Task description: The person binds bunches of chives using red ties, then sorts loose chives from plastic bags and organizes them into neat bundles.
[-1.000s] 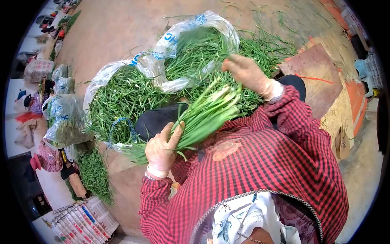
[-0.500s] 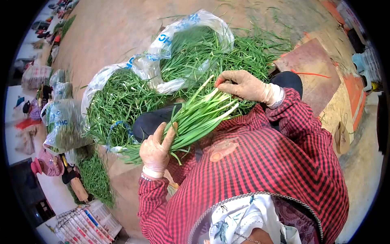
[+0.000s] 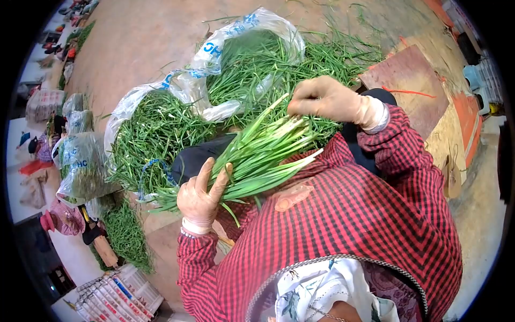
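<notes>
A bunch of garlic chives, long flat green leaves with white stalk ends, lies slanted across my lap. Around its leafy lower end my gloved left hand is closed, thumb and forefinger on top. My gloved right hand is at the white ends, its thumb and fingertips pinched together. Whatever is between those fingertips is too small to make out. Just beyond the bunch, a clear plastic bag with blue print lies open around a heap of loose chives.
More loose greens spread on the floor behind the bag. Packed plastic bags stand at left, near another green pile and stacked white crates. A brown board with a red strip lies at right.
My right hand has lifted slightly and turned, its fingers now curled into a pinch at the white ends. My left hand, still holding the bunch, has shifted slightly left.
</notes>
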A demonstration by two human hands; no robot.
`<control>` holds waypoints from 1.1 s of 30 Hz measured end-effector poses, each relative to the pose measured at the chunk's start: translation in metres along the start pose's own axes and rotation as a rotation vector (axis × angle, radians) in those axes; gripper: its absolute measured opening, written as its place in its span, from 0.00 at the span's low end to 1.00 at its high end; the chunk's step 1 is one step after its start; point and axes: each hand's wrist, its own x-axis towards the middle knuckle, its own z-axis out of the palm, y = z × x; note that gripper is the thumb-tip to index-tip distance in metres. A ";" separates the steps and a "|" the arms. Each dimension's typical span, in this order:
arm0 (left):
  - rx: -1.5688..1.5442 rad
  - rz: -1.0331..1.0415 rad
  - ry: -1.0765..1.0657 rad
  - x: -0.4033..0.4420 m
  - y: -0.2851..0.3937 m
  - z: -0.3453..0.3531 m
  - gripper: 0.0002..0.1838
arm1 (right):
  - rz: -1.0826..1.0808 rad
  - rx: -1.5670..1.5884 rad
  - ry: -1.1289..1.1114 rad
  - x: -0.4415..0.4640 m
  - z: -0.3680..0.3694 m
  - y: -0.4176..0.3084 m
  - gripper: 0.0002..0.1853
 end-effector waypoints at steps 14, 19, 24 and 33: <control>0.010 0.084 -0.114 -0.002 -0.002 -0.003 0.29 | -0.108 -0.408 -0.258 0.000 0.043 -0.018 0.08; -0.045 0.076 -0.174 0.000 0.004 -0.005 0.27 | -0.160 -0.570 -0.294 -0.009 0.052 -0.017 0.11; -0.062 0.056 -0.169 -0.005 0.006 -0.007 0.27 | -0.091 -0.866 -0.163 -0.012 0.034 0.000 0.10; -0.040 -0.006 -0.121 -0.014 0.001 -0.008 0.28 | 0.020 -0.502 0.098 -0.016 0.000 0.042 0.14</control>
